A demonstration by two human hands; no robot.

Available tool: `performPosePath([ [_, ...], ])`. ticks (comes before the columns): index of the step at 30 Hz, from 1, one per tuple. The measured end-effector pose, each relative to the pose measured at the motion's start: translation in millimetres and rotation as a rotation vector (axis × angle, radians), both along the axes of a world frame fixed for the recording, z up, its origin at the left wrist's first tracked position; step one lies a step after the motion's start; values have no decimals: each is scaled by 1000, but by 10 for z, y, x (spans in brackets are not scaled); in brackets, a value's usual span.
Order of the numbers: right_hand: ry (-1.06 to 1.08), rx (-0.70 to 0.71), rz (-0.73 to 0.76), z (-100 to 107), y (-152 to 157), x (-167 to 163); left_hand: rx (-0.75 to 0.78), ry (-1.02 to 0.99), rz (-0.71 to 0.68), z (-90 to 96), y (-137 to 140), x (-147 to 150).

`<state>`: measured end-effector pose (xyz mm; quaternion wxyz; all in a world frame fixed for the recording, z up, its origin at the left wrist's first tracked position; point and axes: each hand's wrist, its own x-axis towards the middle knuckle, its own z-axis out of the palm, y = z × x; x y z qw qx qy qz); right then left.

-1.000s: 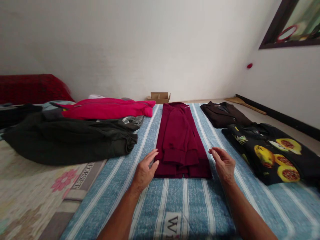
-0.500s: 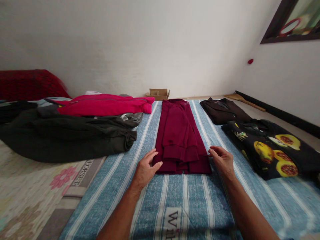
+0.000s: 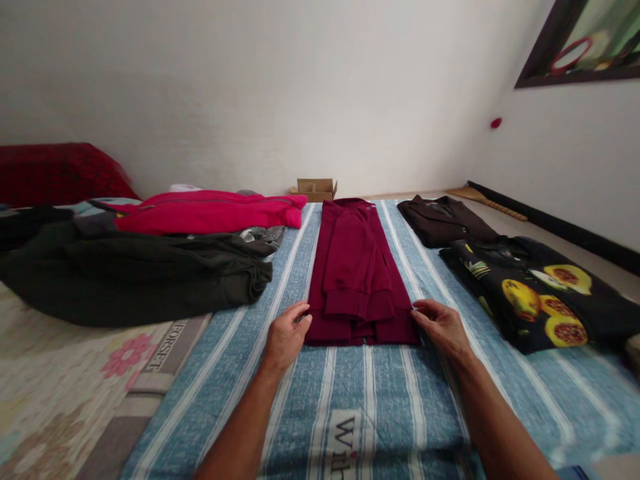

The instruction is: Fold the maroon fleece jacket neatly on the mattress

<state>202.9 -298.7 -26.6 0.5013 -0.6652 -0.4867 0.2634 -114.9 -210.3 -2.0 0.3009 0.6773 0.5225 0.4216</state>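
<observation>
Forearms extended, left hand and right hand flank the maroon garment, fingers curled, whether clamped I cannot tell.

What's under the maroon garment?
The blue striped cover shows along the sides and near edge of the maroon garment, so it seems to lie on that. Whatever is directly beneath is covered; can't tell if anything else is there.

open cardboard box near pale wall; dark-framed window upper right; red knob-like spot below.
</observation>
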Motion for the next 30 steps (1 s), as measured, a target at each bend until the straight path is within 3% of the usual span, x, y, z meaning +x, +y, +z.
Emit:
performPosePath([
  [6, -80, 4, 66, 59, -75, -29, 178, 60, 162, 269, -346, 155],
  [8, -80, 0, 65, 67, -79, -32, 87, 17, 49, 328, -555, 314],
  [11, -61, -9, 61, 73, -74, -32, -239, -119, -135, 328, -848, 620],
  [13, -34, -14, 67, 70, -72, -29, -483, -216, -181, 306, -992, 813],
  [15, 11, -17, 71, 56, -73, -23, -608, -311, -158, 299, -1088, 957],
  [22, 67, -16, 84, -26, -73, 20, -677, -659, -31, 303, -1227, 1083],
  [30, 103, -40, 77, 15, -70, 11, -727, -772, -100, 175, -1411, 1121],
])
